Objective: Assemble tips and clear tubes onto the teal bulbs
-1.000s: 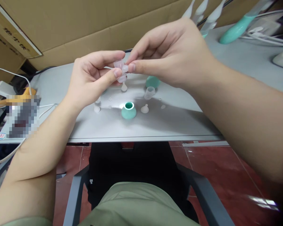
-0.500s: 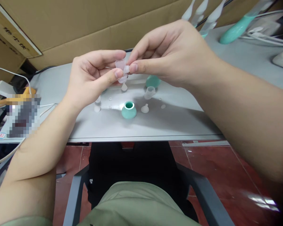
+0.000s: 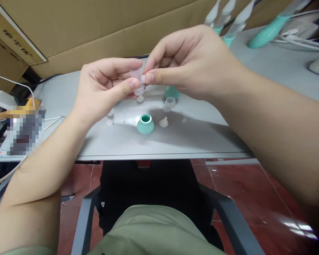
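Observation:
My left hand [image 3: 103, 88] pinches a small clear plastic tube piece [image 3: 137, 75] between thumb and forefinger, held above the grey table [image 3: 202, 138]. My right hand [image 3: 191, 63] meets it from the right, thumb and forefinger closed on a tiny clear part [image 3: 143, 79] pressed against the tube piece's side. Below the hands, on the table, stand a teal bulb [image 3: 145, 123] with its opening up, a second teal bulb [image 3: 171, 92] partly hidden, a clear tube [image 3: 169, 104], and small white tips [image 3: 163, 122].
Cardboard sheets [image 3: 95, 28] lean behind the table. Several assembled teal-and-clear devices [image 3: 268, 30] and white cables [image 3: 295, 40] lie at the far right. A white adapter [image 3: 0, 99] and cables sit at the left. A grey chair frame [image 3: 82, 219] and red floor [image 3: 241, 191] are below.
Both hands have stayed together at the same spot; the pinched parts have shifted only slightly, with the right thumb pressing a little closer to the tube piece.

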Motion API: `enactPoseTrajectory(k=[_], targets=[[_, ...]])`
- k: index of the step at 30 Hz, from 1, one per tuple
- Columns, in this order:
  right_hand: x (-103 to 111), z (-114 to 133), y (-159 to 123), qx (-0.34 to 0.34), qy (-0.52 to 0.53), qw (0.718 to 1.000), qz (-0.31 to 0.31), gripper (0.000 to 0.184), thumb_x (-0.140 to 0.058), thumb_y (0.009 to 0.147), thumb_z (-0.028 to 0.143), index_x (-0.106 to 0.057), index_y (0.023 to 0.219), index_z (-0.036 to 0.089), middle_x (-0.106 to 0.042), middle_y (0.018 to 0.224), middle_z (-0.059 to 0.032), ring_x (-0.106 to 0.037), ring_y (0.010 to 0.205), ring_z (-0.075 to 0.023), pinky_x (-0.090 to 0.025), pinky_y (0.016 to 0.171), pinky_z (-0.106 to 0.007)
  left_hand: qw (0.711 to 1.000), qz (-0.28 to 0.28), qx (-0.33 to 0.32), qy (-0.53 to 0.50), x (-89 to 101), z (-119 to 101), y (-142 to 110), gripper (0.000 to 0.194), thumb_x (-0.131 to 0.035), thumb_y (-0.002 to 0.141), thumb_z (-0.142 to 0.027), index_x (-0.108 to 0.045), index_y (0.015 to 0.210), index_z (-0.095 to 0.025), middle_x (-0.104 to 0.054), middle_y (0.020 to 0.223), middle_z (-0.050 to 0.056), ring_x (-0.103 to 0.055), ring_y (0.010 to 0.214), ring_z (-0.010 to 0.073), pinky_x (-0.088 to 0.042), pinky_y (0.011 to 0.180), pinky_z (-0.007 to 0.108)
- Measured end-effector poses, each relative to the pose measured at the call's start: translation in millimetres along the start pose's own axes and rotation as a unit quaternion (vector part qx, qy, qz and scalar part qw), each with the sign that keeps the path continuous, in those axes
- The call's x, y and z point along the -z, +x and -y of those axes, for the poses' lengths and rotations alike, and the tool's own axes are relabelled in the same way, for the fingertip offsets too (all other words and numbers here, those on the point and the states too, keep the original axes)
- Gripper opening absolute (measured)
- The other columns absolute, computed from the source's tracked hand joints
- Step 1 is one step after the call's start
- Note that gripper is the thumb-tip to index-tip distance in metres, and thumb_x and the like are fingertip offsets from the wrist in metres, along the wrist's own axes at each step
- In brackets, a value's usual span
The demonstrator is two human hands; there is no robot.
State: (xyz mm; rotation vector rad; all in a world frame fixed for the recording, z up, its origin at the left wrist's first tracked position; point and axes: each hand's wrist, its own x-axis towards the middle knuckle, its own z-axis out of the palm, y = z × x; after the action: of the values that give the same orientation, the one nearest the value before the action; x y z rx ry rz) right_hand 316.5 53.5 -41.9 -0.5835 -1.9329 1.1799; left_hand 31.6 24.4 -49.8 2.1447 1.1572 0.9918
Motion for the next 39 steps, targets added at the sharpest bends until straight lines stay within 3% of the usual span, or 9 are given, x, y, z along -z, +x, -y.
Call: enactPoseTrajectory(k=[4,6,9,12,16,23,28,34,39], targets=[[-2.0,1.3,-2.7,-0.007,0.011,1.0,-0.004,0.025,-0.114,0.096,0.031,-0.089,0.096,0.035,-0.096,0.117,-0.0014,-0.092,0.119,-0.0327,-0.076,0.118,-0.049,0.999,0.027,-0.026,0.021,-3.0,10.9,-3.0,0.062,-0.078,0.126,-0.069,-0.078,0.173,-0.028,-0.096,0.144,0.011,-0.094,0.13,0.0352,-0.082,0.116,0.065],[-4.2,-2.3,-2.1,-0.013,0.022,1.0,-0.011,0.032,-0.12,0.094,0.042,-0.089,0.096,0.034,-0.096,0.116,-0.0019,-0.09,0.117,-0.0318,-0.075,0.118,-0.048,0.998,0.009,-0.066,0.0,-9.5,26.0,0.3,0.063,-0.073,0.13,-0.073,-0.077,0.173,-0.027,-0.096,0.142,0.012,-0.095,0.127,0.0346,-0.082,0.112,0.064],[-5.9,-15.9,5.9,0.03,0.055,0.998,-0.012,0.043,-0.124,0.09,0.059,-0.09,0.095,0.034,-0.094,0.107,-0.0024,-0.089,0.105,-0.0298,-0.078,0.107,-0.046,0.985,-0.033,-0.134,-0.108,-23.7,51.1,10.5,0.088,-0.087,0.11,-0.1,-0.085,0.157,-0.026,-0.093,0.117,0.01,-0.096,0.104,0.0318,-0.085,0.098,0.06],[-3.1,-30.1,17.7,0.078,0.098,0.992,0.002,0.042,-0.125,0.088,0.059,-0.093,0.094,0.032,-0.092,0.099,-0.0036,-0.089,0.096,-0.0281,-0.08,0.096,-0.042,0.971,-0.056,-0.156,-0.175,-34.0,61.8,17.8,0.089,-0.095,0.105,-0.099,-0.088,0.151,-0.023,-0.09,0.11,0.009,-0.094,0.095,0.0297,-0.085,0.094,0.061],[3.3,-31.4,22.5,0.064,0.085,0.994,0.017,0.037,-0.125,0.086,0.049,-0.094,0.097,0.031,-0.092,0.101,-0.0056,-0.091,0.1,-0.0293,-0.081,0.101,-0.042,0.971,-0.067,-0.155,-0.172,-34.4,53.9,15.7,0.081,-0.1,0.107,-0.09,-0.09,0.15,-0.022,-0.093,0.112,0.01,-0.094,0.095,0.0295,-0.085,0.092,0.058],[-1.2,-25.3,14.4,0.044,0.112,0.993,0.02,0.045,-0.131,0.083,0.054,-0.094,0.093,0.03,-0.09,0.097,-0.003,-0.088,0.095,-0.0253,-0.077,0.095,-0.039,0.962,-0.057,-0.171,-0.204,-32.7,41.2,9.4,0.05,-0.105,0.116,-0.061,-0.094,0.146,-0.023,-0.093,0.106,0.006,-0.095,0.094,0.0261,-0.086,0.095,0.051],[-6.4,-26.2,10.3,0.05,0.166,0.985,0.017,0.036,-0.121,0.101,0.052,-0.095,0.097,0.028,-0.092,0.098,-0.0012,-0.086,0.092,-0.0203,-0.076,0.098,-0.035,0.969,-0.05,-0.125,-0.207,-29.3,41.8,10.5,0.061,-0.11,0.108,-0.068,-0.094,0.144,-0.021,-0.094,0.105,0.007,-0.094,0.092,0.0268,-0.085,0.09,0.049],[-9.6,-19.9,3.5,0.037,0.117,0.992,-0.002,0.036,-0.126,0.094,0.046,-0.094,0.096,0.03,-0.094,0.101,0.0004,-0.088,0.098,-0.0226,-0.076,0.098,-0.036,0.967,-0.055,-0.106,-0.227,-26.6,41.1,6.0,0.053,-0.113,0.107,-0.056,-0.095,0.141,-0.02,-0.094,0.107,0.007,-0.094,0.094,0.027,-0.086,0.093,0.051],[-10.7,-22.1,8.5,0.072,0.156,0.985,0.026,0.045,-0.13,0.089,0.047,-0.092,0.094,0.022,-0.093,0.095,0.0007,-0.088,0.091,-0.0165,-0.071,0.089,-0.028,0.975,-0.056,-0.078,-0.202,-22.8,36.2,3.1,0.059,-0.113,0.104,-0.064,-0.094,0.139,-0.02,-0.094,0.106,0.008,-0.094,0.094,0.0273,-0.086,0.096,0.053]])
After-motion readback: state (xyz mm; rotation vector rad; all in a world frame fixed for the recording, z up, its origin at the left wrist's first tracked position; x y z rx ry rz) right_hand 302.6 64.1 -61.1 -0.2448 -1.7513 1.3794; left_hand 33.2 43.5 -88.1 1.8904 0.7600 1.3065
